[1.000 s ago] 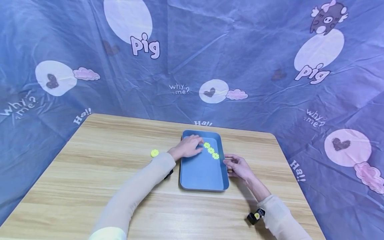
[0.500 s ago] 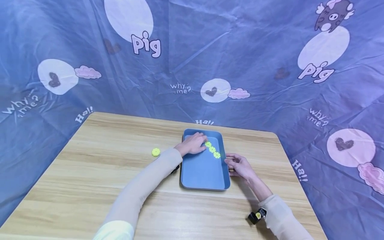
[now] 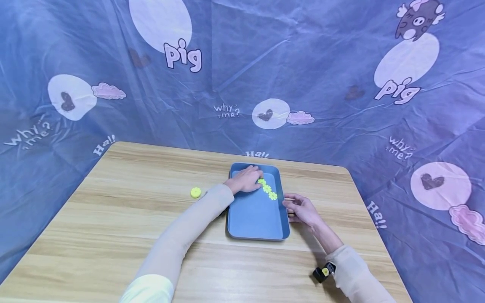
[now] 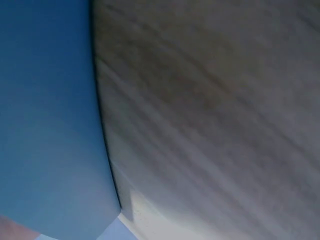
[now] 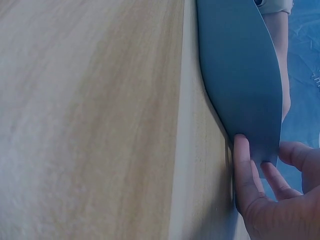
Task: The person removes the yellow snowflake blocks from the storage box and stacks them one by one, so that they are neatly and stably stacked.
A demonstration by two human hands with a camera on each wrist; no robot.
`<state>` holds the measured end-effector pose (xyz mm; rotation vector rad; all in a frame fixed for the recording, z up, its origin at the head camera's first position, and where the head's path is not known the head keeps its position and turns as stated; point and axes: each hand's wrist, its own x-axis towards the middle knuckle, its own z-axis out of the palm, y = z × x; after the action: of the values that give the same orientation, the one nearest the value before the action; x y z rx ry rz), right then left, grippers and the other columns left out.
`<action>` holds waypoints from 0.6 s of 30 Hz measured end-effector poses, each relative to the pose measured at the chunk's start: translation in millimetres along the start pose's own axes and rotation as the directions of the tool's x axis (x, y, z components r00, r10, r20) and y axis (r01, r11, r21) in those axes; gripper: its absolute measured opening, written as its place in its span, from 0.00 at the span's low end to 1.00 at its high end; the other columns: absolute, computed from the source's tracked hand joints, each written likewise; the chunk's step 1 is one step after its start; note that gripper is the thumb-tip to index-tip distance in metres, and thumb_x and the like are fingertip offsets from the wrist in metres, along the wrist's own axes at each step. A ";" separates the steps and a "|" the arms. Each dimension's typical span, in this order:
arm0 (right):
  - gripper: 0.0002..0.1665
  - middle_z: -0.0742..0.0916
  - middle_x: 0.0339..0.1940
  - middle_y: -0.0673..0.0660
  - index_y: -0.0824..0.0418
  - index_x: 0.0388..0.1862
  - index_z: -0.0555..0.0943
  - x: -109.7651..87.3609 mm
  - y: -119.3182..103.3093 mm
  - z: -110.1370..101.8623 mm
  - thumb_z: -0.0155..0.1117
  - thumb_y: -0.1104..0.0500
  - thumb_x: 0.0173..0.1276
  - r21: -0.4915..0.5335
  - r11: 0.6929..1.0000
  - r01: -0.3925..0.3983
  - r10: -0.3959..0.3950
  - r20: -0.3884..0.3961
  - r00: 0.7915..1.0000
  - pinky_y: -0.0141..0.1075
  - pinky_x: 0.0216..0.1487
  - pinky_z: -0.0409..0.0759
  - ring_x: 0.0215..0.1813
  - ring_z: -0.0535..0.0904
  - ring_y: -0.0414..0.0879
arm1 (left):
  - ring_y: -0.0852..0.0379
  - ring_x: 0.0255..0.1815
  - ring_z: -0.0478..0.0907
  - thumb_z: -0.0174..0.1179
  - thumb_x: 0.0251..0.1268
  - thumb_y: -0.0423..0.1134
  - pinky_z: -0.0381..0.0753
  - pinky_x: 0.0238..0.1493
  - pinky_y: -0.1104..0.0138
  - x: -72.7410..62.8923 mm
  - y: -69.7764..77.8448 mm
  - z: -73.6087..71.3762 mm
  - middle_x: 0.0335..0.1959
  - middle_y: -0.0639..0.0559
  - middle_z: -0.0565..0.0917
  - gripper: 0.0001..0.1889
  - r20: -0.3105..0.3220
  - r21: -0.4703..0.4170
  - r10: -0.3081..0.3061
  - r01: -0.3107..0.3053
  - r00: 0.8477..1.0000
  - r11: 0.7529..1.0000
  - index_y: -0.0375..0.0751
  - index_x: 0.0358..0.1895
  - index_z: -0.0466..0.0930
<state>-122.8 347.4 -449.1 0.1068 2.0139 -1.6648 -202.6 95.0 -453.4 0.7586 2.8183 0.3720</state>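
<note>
A shallow rectangular blue tray (image 3: 257,227) lies on the wooden table. Inside it, several yellow flower-shaped pieces (image 3: 267,189) form a slanting row. My left hand (image 3: 246,179) reaches over the tray's left rim, with its fingertips and thumb at the far end of that row. Whether they pinch the end piece cannot be made out. At the right rim, my right hand (image 3: 303,210) holds the tray; the right wrist view shows the fingers (image 5: 242,165) on the outer wall and the thumb at the rim. The left wrist view mostly shows the tray wall (image 4: 50,110).
A yellow round piece (image 3: 195,192) lies on the table left of the tray, near the left forearm. Behind the wooden table (image 3: 151,168) hangs a blue printed cloth (image 3: 235,75). A black wrist device (image 3: 323,272) sits under the right sleeve.
My left hand has moved slightly right and away from me, its fingers coming to the far end of the yellow row. The right hand and the tray stay put.
</note>
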 end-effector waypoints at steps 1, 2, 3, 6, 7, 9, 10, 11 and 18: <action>0.34 0.86 0.43 0.50 0.69 0.78 0.66 0.1 0.0 -0.1 0.62 0.59 0.80 -0.002 1.000 -0.001 0.001 0.000 1.000 0.34 0.38 0.88 0.37 0.86 0.38 | 0.50 0.62 0.76 0.56 0.81 0.51 0.77 0.67 0.58 0.4 -0.1 0.1 0.65 0.47 0.80 0.24 0.002 0.001 -0.002 0.002 1.000 1.000 0.45 0.71 0.77; 0.33 0.86 0.43 0.50 0.70 0.78 0.66 0.2 0.0 -0.1 0.62 0.59 0.80 -0.004 1.000 -0.001 0.001 0.001 1.000 0.34 0.38 0.89 0.38 0.86 0.38 | 0.50 0.62 0.75 0.56 0.81 0.51 0.78 0.66 0.58 0.6 0.0 0.0 0.65 0.47 0.80 0.24 0.003 0.000 -0.003 0.003 1.000 1.000 0.45 0.71 0.77; 0.33 0.86 0.43 0.50 0.69 0.78 0.66 0.2 -0.1 -0.1 0.61 0.59 0.80 -0.006 1.000 -0.001 0.001 0.001 1.000 0.34 0.38 0.88 0.38 0.86 0.38 | 0.50 0.61 0.75 0.56 0.81 0.51 0.78 0.66 0.58 0.6 0.0 -0.1 0.65 0.47 0.80 0.23 0.005 0.001 -0.003 0.003 1.000 1.000 0.45 0.71 0.77; 0.33 0.86 0.43 0.50 0.69 0.78 0.66 0.1 -0.5 0.7 0.61 0.59 0.80 -0.005 1.000 -0.002 0.002 -0.002 1.000 0.34 0.38 0.88 0.37 0.86 0.38 | 0.49 0.61 0.75 0.57 0.81 0.50 0.77 0.66 0.58 0.0 -0.5 -0.9 0.64 0.46 0.80 0.23 0.003 -0.004 -0.003 0.003 1.000 1.000 0.44 0.70 0.78; 0.33 0.86 0.43 0.50 0.69 0.78 0.66 0.0 -0.7 0.9 0.61 0.59 0.80 -0.005 1.000 -0.002 0.002 -0.002 1.000 0.34 0.38 0.88 0.37 0.86 0.38 | 0.49 0.61 0.75 0.57 0.81 0.50 0.77 0.66 0.58 -0.4 -0.8 -1.2 0.64 0.46 0.80 0.22 0.003 -0.010 -0.003 0.003 1.000 1.000 0.44 0.69 0.79; 0.33 0.86 0.42 0.49 0.69 0.78 0.66 -0.3 -0.9 1.2 0.60 0.60 0.81 -0.005 1.000 -0.003 0.003 0.000 1.000 0.33 0.38 0.88 0.37 0.86 0.38 | 0.48 0.61 0.76 0.58 0.80 0.49 0.77 0.67 0.58 -1.4 -1.6 -1.7 0.64 0.45 0.80 0.22 0.004 -0.025 -0.002 0.002 1.000 1.000 0.43 0.68 0.79; 0.33 0.86 0.42 0.49 0.69 0.78 0.66 -0.4 -0.9 1.4 0.60 0.60 0.81 -0.005 1.000 -0.004 0.004 -0.001 1.000 0.33 0.37 0.88 0.37 0.86 0.38 | 0.48 0.62 0.76 0.59 0.80 0.49 0.77 0.67 0.58 -2.1 -2.1 -2.1 0.64 0.45 0.80 0.22 0.005 -0.034 -0.004 0.004 1.000 0.999 0.43 0.68 0.80; 0.33 0.86 0.42 0.49 0.69 0.78 0.66 -0.6 -0.8 1.4 0.60 0.60 0.81 -0.007 1.000 -0.003 0.003 0.000 1.000 0.33 0.37 0.88 0.36 0.85 0.37 | 0.48 0.62 0.76 0.59 0.80 0.48 0.77 0.67 0.58 -3.0 -2.7 -2.6 0.63 0.45 0.81 0.21 0.006 -0.043 -0.008 0.008 1.000 0.999 0.42 0.67 0.80; 0.33 0.86 0.43 0.49 0.69 0.78 0.66 -2.2 -1.1 1.0 0.61 0.59 0.80 -0.006 1.000 -0.006 0.006 -0.006 1.000 0.33 0.37 0.88 0.36 0.85 0.37 | 0.51 0.60 0.76 0.65 0.75 0.49 0.78 0.66 0.59 -9.3 -7.6 -5.9 0.59 0.49 0.82 0.20 0.012 -0.111 -0.064 0.065 0.998 0.992 0.45 0.63 0.81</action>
<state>-121.0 346.8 -447.2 0.1157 2.0209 -1.6559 -199.7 82.7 -448.9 0.6422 2.7791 0.5083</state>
